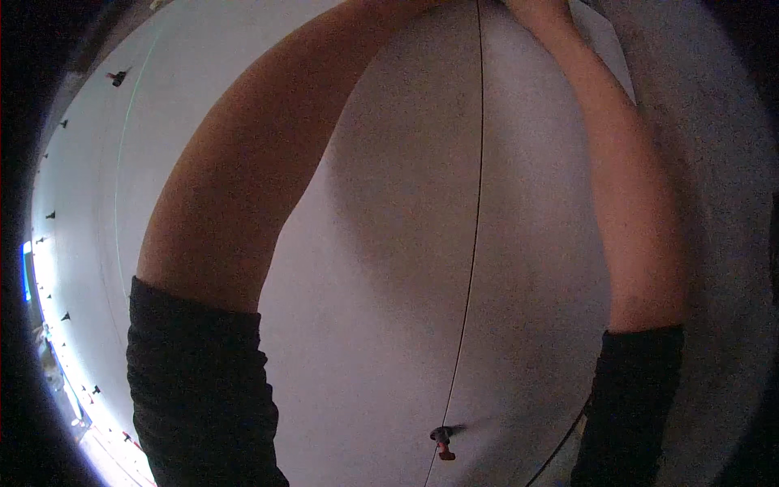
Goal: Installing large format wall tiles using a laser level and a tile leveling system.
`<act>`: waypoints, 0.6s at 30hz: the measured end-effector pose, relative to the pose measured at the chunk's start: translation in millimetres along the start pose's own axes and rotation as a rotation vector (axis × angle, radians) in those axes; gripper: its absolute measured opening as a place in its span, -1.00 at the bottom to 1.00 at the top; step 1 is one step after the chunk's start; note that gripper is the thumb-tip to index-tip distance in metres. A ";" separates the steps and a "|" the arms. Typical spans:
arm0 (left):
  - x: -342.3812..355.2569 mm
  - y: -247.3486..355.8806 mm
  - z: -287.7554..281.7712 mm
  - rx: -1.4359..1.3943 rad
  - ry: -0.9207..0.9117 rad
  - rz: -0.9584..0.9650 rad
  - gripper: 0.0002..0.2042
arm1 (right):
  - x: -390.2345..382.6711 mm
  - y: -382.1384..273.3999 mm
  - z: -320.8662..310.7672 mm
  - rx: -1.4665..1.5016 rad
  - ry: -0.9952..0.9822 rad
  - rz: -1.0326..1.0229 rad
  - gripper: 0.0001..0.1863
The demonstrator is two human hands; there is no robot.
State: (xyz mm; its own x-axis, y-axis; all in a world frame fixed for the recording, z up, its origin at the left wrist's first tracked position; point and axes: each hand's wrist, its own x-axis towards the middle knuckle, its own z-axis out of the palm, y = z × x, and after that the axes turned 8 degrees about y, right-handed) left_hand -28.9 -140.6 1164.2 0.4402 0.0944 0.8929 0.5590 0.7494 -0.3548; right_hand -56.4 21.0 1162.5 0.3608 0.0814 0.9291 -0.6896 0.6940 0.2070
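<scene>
Both bare forearms, in dark sleeves pushed to the elbows, reach up over a large pale panelled surface. At the top edge, beside a thin dark seam (475,243) between two panels, my left hand (438,3) barely shows. My right hand (542,11) is just right of that seam, only its wrist side in view. The frame cuts off the fingers of both hands, so whatever they touch or hold is hidden. Low on the seam sits a small dark levelling clip (441,436) with an orange-red handle.
Another dark clip (118,79) stands out at the upper left, and several more dot the far left side. A thin green light line (122,162) runs down the left panel. A dark cable (558,448) curves beside my right sleeve. Bright light glares at the lower left.
</scene>
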 end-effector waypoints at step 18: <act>-2.7 18.2 -1.9 -0.005 -0.005 -0.025 -0.74 | 14.7 39.1 0.6 0.142 0.022 -0.159 -0.60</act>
State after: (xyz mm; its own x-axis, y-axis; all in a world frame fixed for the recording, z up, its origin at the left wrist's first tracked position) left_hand -18.6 -128.4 1154.8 0.4221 0.0788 0.9031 0.5736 0.7482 -0.3334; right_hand -78.4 48.9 1184.5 0.4848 -0.0048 0.8746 -0.7037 0.5916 0.3933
